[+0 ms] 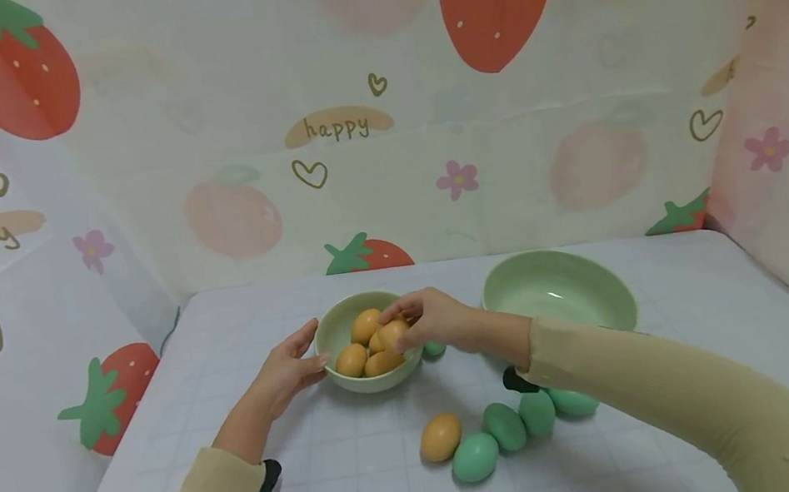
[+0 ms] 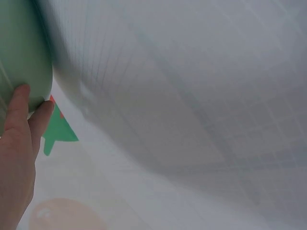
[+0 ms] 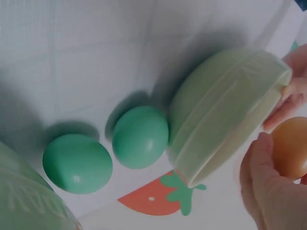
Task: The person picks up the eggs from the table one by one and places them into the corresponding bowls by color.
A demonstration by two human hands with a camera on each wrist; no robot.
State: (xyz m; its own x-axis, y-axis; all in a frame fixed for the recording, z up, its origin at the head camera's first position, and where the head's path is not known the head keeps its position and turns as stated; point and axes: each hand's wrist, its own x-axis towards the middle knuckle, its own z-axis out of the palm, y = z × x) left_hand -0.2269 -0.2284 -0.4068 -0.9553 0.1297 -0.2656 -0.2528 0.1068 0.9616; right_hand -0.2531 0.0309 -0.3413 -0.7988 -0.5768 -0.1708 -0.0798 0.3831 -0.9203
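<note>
My right hand (image 1: 443, 321) pinches a brown egg (image 3: 291, 147) between thumb and fingers, over the right side of a small pale green bowl (image 1: 331, 335). Inside that bowl lie several more brown eggs (image 1: 351, 361). At the bowl's left side is my left hand (image 1: 290, 374), its thumb at the rim. In the left wrist view, straight fingers (image 2: 18, 112) touch the bowl's outer wall. Nearer the front, one brown egg (image 1: 441, 437) rests on the table beside a row of several green eggs (image 1: 476, 457).
A larger green bowl (image 1: 551, 279) stands at the back right, partly behind the right forearm. In the right wrist view, two green eggs (image 3: 140, 137) lie between the bowls, one right by the small bowl. The table (image 1: 353, 487) has a pale checked cover; a strawberry-print curtain (image 1: 512, 112) hangs behind.
</note>
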